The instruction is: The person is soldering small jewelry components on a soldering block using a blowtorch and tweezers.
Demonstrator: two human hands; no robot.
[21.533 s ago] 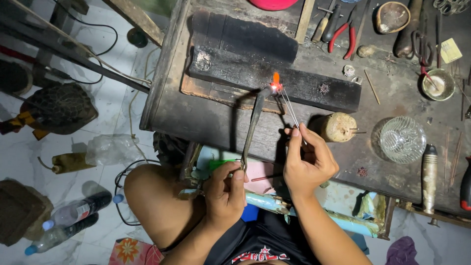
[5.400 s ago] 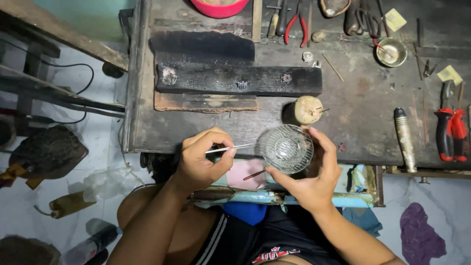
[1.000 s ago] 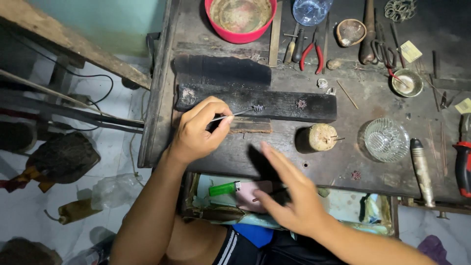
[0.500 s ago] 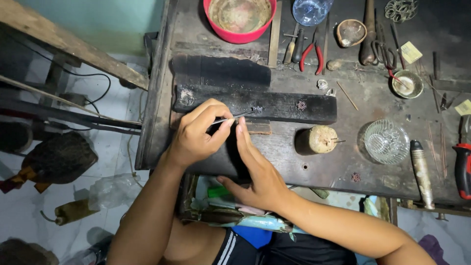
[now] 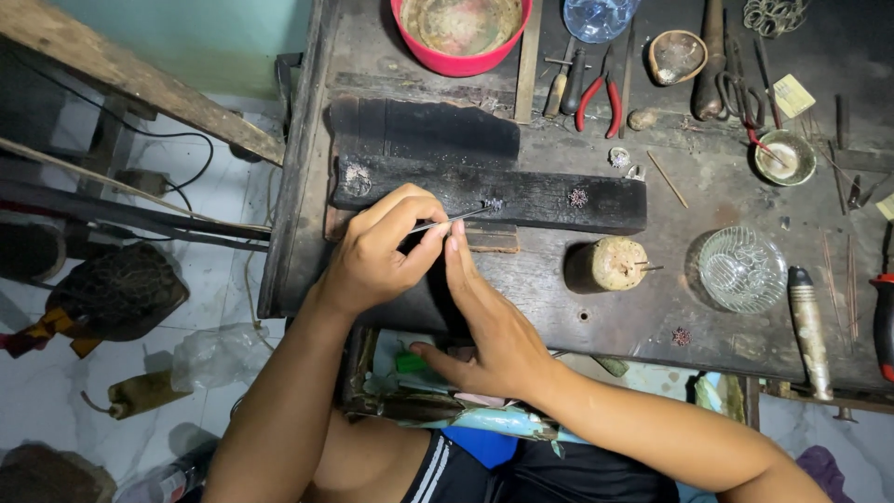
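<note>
Pinching thin tweezers [image 5: 445,221] in the left hand [image 5: 377,251], tips touching a small metal piece [image 5: 493,204] on the charred block [image 5: 521,191] just ahead, right hand [image 5: 489,321] lying open-fingered, fingertips steadying beside the tweezers.

The thin silver metal tweezers [image 5: 447,221] lie almost level, slanting slightly upward toward their tips, pinched in the left hand [image 5: 377,251] between thumb and fingers. Their points reach to a tiny dark filigree metal piece [image 5: 493,204] that sits on the charred black wooden block [image 5: 540,194], near the middle of its length; whether the tips actually touch it is too small to tell. The block is long, flat and scorched, lying crosswise on the dark counter [image 5: 652,307]. The right hand [image 5: 489,321] stands on edge, fingers straight and together, fingertips just beside the tweezers' shaft and the left thumb
</note>
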